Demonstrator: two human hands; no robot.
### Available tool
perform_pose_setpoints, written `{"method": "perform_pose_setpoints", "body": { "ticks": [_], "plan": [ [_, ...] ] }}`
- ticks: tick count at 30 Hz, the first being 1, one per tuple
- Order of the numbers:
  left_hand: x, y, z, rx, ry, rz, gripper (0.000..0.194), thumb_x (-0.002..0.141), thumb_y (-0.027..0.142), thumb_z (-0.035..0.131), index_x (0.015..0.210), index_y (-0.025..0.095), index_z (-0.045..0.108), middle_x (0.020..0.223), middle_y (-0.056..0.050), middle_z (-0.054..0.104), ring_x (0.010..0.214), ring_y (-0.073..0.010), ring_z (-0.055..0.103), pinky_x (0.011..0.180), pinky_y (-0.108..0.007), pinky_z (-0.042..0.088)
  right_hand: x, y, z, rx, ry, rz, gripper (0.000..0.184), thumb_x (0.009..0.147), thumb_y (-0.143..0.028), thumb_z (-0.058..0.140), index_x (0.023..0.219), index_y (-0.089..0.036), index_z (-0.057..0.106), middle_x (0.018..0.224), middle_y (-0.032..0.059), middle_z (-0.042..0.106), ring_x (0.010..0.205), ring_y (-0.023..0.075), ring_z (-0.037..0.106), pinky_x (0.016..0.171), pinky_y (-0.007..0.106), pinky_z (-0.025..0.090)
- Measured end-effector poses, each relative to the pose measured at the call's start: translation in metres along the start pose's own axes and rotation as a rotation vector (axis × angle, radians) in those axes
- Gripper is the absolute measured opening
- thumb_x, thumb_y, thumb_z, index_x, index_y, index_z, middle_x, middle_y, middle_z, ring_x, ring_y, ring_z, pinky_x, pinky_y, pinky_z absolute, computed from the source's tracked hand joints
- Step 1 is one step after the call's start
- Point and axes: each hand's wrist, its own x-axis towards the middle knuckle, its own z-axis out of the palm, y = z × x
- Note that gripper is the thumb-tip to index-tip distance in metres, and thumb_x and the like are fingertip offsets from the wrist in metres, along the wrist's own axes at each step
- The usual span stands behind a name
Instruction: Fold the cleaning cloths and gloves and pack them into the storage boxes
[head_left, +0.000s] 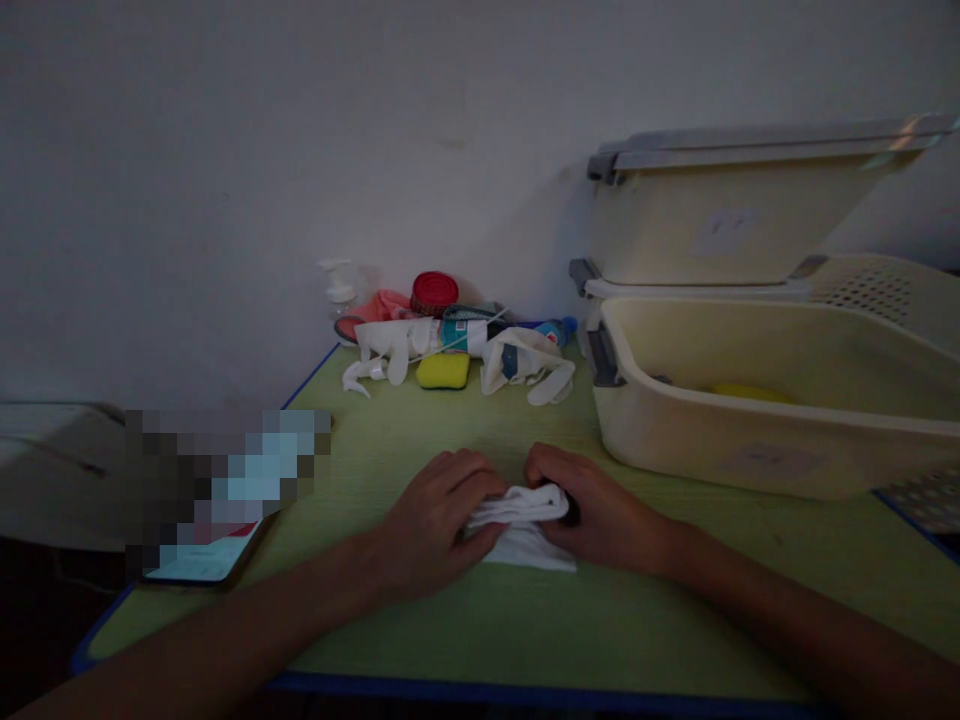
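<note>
A folded white cloth (517,530) is held between my two hands over the middle of the table. My left hand (450,515) grips its left side, the thumb below and the fingers over the top. Closed round the right side is my right hand (585,505), with its fingers curled. Several layers show in the fold at the top, and a looser flap hangs toward the table's front. A small dark patch shows beside the fold at my right palm; I cannot tell what it is.
Along the wall lie a yellow sponge (443,371), white gloves (529,362), a red roll (434,292) and a pump bottle (339,285). Stacked cream bins (750,435) stand at the right. A tablet or phone (202,560), partly blurred, lies left on the green table (420,640).
</note>
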Motion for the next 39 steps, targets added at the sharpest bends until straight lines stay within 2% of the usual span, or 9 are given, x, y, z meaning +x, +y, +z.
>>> {"method": "perform_pose_setpoints", "body": {
  "ticks": [5,11,19,24,27,30,33,36,39],
  "plan": [
    [0.000,-0.008,-0.004,-0.022,0.045,0.116,0.012,0.086,0.015,0.044,0.089,0.013,0.055,0.081,-0.007,0.059,0.075,-0.0156,0.053,0.067,-0.028,0.044,-0.003,0.004,-0.001,-0.038,-0.014,-0.034,0.030,0.060,0.002,0.051,0.079,-0.020,0.041,0.075,-0.0020,0.045,0.065,0.0112,0.044,0.059,0.022,0.034],
    [0.002,-0.010,-0.005,-0.066,0.078,0.195,0.015,0.085,0.008,0.044,0.083,0.012,0.058,0.077,-0.007,0.058,0.072,-0.0137,0.052,0.065,-0.026,0.044,-0.009,0.003,-0.008,-0.123,-0.059,-0.212,0.027,0.069,-0.003,0.054,0.090,-0.018,0.048,0.090,0.0057,0.052,0.083,0.0168,0.049,0.071,0.028,0.042],
    [0.000,-0.012,-0.004,-0.064,0.015,0.299,0.014,0.086,0.009,0.049,0.076,0.012,0.059,0.076,-0.005,0.060,0.071,-0.0125,0.052,0.066,-0.025,0.043,-0.010,0.002,-0.011,-0.153,-0.109,-0.384,0.025,0.072,0.003,0.044,0.084,-0.015,0.054,0.085,0.0069,0.052,0.081,0.0154,0.048,0.068,0.025,0.041],
    [-0.001,-0.015,-0.006,-0.120,-0.079,0.337,0.012,0.084,0.007,0.051,0.080,0.012,0.060,0.078,-0.005,0.059,0.073,-0.0130,0.050,0.068,-0.027,0.042,-0.011,-0.002,-0.013,-0.235,-0.226,-0.377,0.029,0.073,0.003,0.041,0.083,-0.016,0.059,0.085,0.0060,0.052,0.079,0.0149,0.048,0.066,0.024,0.040],
    [-0.001,-0.015,-0.009,-0.176,-0.141,0.328,0.022,0.078,-0.001,0.047,0.086,0.014,0.061,0.080,-0.006,0.057,0.075,-0.0136,0.050,0.070,-0.028,0.041,-0.014,-0.007,-0.017,-0.215,-0.273,-0.352,0.036,0.066,0.005,0.042,0.088,-0.016,0.062,0.086,0.0058,0.051,0.078,0.0144,0.048,0.065,0.024,0.040],
    [0.000,-0.013,-0.014,-0.286,-0.199,0.274,0.033,0.066,-0.002,0.046,0.090,0.014,0.061,0.082,-0.005,0.053,0.076,-0.0141,0.049,0.072,-0.029,0.041,-0.017,-0.013,-0.021,-0.138,-0.311,-0.305,0.040,0.062,0.004,0.044,0.092,-0.014,0.063,0.087,0.0064,0.051,0.078,0.0142,0.048,0.067,0.024,0.041],
    [0.002,-0.012,-0.016,-0.392,-0.256,0.215,0.029,0.062,0.010,0.052,0.090,0.013,0.060,0.083,-0.006,0.050,0.075,-0.0151,0.049,0.070,-0.031,0.041,-0.018,-0.015,-0.022,-0.100,-0.324,-0.270,0.032,0.064,-0.004,0.052,0.093,-0.012,0.062,0.089,0.0074,0.051,0.079,0.0154,0.049,0.071,0.027,0.043],
    [0.002,-0.011,-0.014,-0.344,-0.241,0.201,0.021,0.066,0.021,0.060,0.086,0.014,0.058,0.082,-0.005,0.051,0.075,-0.0162,0.049,0.070,-0.032,0.041,-0.017,-0.014,-0.021,-0.136,-0.305,-0.296,0.018,0.072,-0.013,0.056,0.088,-0.013,0.063,0.086,0.0066,0.051,0.076,0.0146,0.049,0.068,0.026,0.042],
    [0.001,-0.011,-0.011,-0.267,-0.189,0.233,0.015,0.071,0.016,0.060,0.085,0.015,0.057,0.080,-0.005,0.053,0.076,-0.0156,0.051,0.072,-0.031,0.041,-0.015,-0.012,-0.019,-0.204,-0.286,-0.336,0.012,0.078,-0.013,0.054,0.085,-0.015,0.063,0.083,0.0053,0.052,0.071,0.0130,0.050,0.064,0.024,0.041]
  ]
}}
